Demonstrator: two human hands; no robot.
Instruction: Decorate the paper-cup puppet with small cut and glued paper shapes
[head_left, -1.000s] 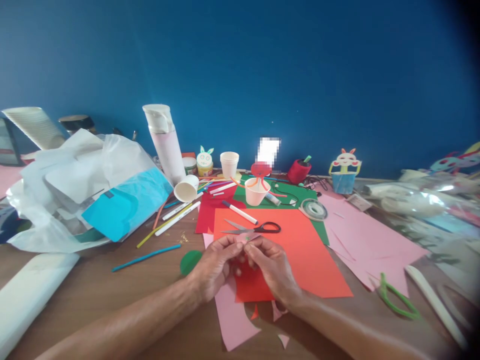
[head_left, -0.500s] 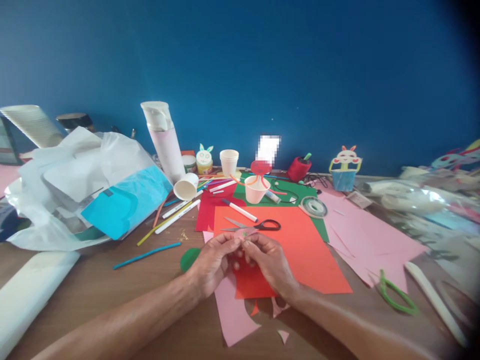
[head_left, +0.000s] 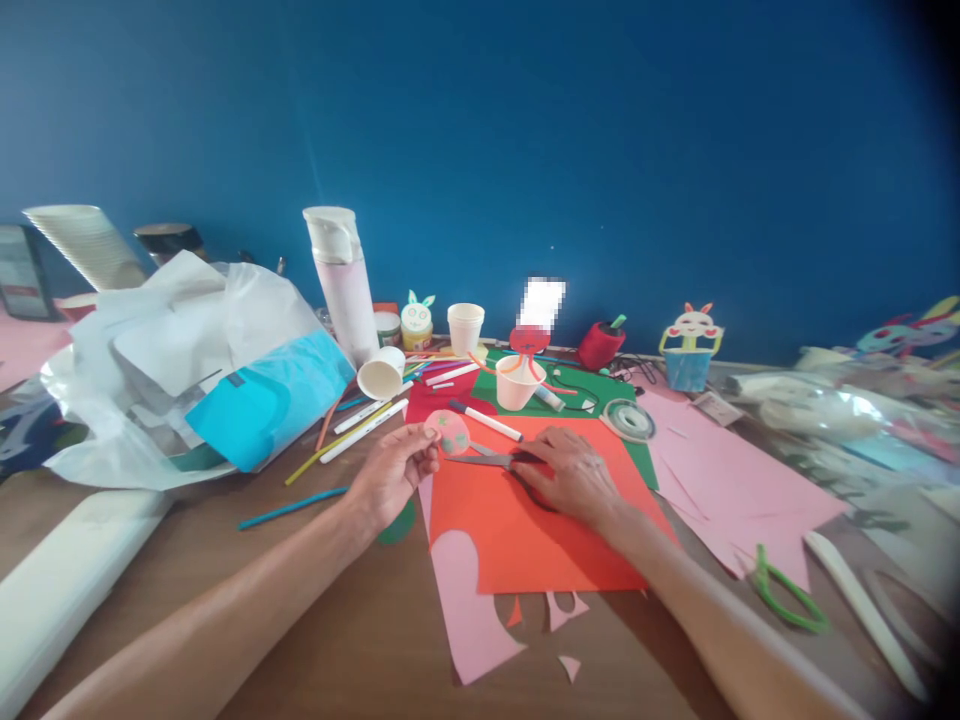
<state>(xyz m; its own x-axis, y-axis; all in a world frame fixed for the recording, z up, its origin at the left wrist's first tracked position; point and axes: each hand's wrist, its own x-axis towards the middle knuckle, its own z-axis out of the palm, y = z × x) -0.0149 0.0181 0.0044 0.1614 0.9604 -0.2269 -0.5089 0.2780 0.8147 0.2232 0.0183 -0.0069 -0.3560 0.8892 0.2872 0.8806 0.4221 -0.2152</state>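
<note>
Between the thumb and fingers of my left hand (head_left: 397, 470) is a small pink paper circle (head_left: 452, 433) with green marks on it, held up off the table. My right hand (head_left: 570, 470) has its fingers over the handles of the scissors (head_left: 480, 460), whose blades point left, slightly apart, above the orange paper sheet (head_left: 555, 545). The handles are mostly hidden beneath that hand. Just behind the blades lies a white marker (head_left: 491, 422) with a dark cap. A green paper circle (head_left: 399, 524) rests on the table below my left wrist.
Cut pink paper (head_left: 472, 640) and scraps lie in front. A paper cup (head_left: 519, 385) with a red paper figure stands behind the sheet, near a tape roll (head_left: 628, 420). Plastic bags crowd both sides; a tall flask (head_left: 345, 290) stands at the back left.
My hands have moved apart. The left carries the pink circle up and left; the right has let go of it and moved onto the scissors' handles. The view has shifted slightly.
</note>
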